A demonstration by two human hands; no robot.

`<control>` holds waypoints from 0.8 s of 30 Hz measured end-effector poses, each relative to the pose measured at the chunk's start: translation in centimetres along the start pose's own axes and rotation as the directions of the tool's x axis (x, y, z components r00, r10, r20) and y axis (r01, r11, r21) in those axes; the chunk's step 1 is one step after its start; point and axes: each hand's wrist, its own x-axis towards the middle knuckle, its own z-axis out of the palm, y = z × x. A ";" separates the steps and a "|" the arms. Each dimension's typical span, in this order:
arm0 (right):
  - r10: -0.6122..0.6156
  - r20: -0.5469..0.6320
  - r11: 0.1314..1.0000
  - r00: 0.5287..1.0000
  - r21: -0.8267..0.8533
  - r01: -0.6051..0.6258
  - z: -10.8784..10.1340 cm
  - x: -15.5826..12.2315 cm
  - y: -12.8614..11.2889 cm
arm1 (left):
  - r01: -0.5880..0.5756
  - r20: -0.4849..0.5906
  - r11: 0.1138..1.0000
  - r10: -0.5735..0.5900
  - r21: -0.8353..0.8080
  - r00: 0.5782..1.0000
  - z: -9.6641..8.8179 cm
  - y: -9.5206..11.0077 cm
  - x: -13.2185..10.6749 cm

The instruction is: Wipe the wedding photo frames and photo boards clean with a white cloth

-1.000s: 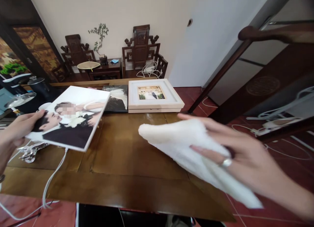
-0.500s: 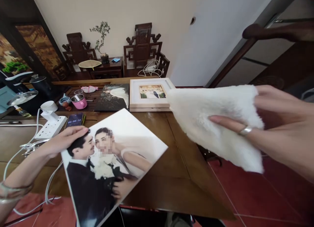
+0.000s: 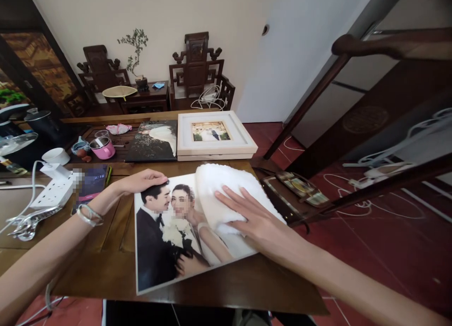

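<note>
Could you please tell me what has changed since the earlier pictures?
The left hand has brought the photo panel rightward and nearer, still at its top-left corner. The right hand has moved left, laying the white cloth on the panel's right side. The framed picture stayed put.

You are in what looks like a home. Beyond the far edge of your wooden tabletop [image 3: 88, 283], you see a carved wooden chair [image 3: 197, 58] and a small side table [image 3: 158, 99] bearing a potted tree [image 3: 137, 46]. Your tabletop carries a pink mug [image 3: 102, 149] toward the far left corner, a framed picture [image 3: 236, 128] at the far edge and a large couple's photo [image 3: 153, 250] by the near edge.
</note>
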 end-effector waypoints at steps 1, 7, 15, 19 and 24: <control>0.022 0.025 1.000 0.999 0.000 -0.022 0.3 -0.1 0.2 | -0.016 0.013 1.000 0.016 0.017 1.000 -0.2 0.0 0.5; 0.114 0.238 0.991 0.964 0.038 -0.127 0.4 0.2 0.9 | -0.073 0.001 0.958 0.076 0.276 0.997 -0.4 -0.4 3.2; 0.179 0.283 0.977 0.942 0.064 -0.205 1.2 0.5 0.9 | -0.171 -0.241 0.745 0.411 0.645 0.879 1.5 -0.7 4.9; 0.181 0.260 0.980 0.948 0.037 -0.198 1.5 0.3 0.4 | 0.027 -0.470 0.763 0.370 0.646 0.801 2.7 -0.8 2.6; 0.204 0.215 0.978 0.955 -0.003 -0.208 1.8 0.4 -0.5 | 0.216 -0.536 0.784 0.171 0.583 0.827 6.1 -2.2 -2.1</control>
